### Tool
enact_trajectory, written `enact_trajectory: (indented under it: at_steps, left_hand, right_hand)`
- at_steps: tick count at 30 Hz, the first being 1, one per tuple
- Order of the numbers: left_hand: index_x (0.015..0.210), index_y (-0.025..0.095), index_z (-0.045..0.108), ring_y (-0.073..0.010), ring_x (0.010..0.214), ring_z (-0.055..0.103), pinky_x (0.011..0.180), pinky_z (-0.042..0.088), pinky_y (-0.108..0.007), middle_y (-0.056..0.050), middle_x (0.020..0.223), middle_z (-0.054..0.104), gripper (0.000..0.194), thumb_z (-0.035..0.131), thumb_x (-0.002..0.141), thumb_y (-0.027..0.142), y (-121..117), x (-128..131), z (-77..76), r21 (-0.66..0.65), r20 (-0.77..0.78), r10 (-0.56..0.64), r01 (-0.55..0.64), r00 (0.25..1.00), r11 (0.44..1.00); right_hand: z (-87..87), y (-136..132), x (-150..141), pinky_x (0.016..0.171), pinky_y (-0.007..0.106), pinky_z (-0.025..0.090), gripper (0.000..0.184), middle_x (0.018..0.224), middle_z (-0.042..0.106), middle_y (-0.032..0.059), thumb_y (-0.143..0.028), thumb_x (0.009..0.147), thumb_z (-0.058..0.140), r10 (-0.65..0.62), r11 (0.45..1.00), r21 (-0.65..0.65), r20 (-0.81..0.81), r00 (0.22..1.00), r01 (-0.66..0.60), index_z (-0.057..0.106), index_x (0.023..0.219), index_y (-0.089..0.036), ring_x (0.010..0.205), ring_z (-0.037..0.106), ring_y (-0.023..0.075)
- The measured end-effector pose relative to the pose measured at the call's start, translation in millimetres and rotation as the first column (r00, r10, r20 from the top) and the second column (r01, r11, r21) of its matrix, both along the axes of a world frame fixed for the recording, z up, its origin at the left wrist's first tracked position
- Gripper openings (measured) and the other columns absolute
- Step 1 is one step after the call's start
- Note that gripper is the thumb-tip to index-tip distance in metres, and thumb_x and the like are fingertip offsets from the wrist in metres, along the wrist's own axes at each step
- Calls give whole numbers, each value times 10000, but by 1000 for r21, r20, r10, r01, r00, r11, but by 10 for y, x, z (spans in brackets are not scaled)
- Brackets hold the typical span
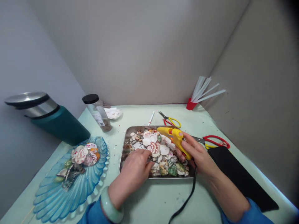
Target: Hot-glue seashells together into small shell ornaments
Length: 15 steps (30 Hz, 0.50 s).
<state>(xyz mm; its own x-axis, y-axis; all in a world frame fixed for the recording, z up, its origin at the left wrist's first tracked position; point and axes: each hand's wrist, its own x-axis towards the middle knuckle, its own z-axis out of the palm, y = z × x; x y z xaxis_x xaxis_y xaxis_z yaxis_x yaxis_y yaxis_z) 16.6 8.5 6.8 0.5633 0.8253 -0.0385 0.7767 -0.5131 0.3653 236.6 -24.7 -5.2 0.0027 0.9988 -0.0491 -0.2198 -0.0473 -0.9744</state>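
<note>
Head view: the person's right grip (199, 157) is wrapped around the handle of a yellow glue gun (178, 137), right of the frame's middle. The thumb lies along the near side of the gun, and the wrist slants up and leftward from a blue sleeve (249, 214) at the lower right. The gun's body spans the upper right part of a metal tray (124, 152), above the shells (164, 150) heaped in it at the centre of the frame; a black cord (187, 200) runs from the handle to the bottom edge.

The left grip (137, 163) reaches in from the lower left, back of the hand upward, fingers bent down among the shells at the tray's left middle. Thumb and forefinger stand slightly apart; whether they pinch a shell cannot be told. A pale green bangle (112, 207) circles that wrist.

Beyond the tray, a pen (151, 118) and scissors (166, 118) lie on the pale desk (151, 199). At right are a second pair of scissors (200, 140) and a flat black object (240, 177); at upper right, a red cup (191, 105) of whitish sticks (202, 88). Toward the left stand a black-lidded jar (97, 113) and a teal bottle (60, 124), with a blue scalloped dish (93, 183) holding more shells at lower left.
</note>
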Motion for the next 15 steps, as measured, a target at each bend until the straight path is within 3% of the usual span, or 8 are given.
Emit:
enact_trajectory:
  at_steps: [6, 15]
  left_hand:
    - [1057, 204, 631, -220, 970, 605, 845, 470, -306, -69, 989, 685, 220, 581, 851, 263, 27, 95, 94, -6, 52, -167, 167, 985, 986]
    - [1098, 163, 620, -257, 1096, 558, 932, 426, -374, -128, 1105, 649, 260, 466, 889, 145, 499, -7, 132, 158, -162, 55, -29, 985, 987]
  right_hand:
    - [11, -8, -23, 456, 221, 326, 443, 632, 514, -40, -432, 900, 521, -48, 998, 30, -6, 999, 48, 434, 1288, -237, 523, 459, 124]
    - [-73, 7, 6, 517, 233, 356, 413, 646, 540, -46, -413, 884, 566, -57, 995, 84, -41, 998, 60, 455, 1244, -242, 526, 458, 112]
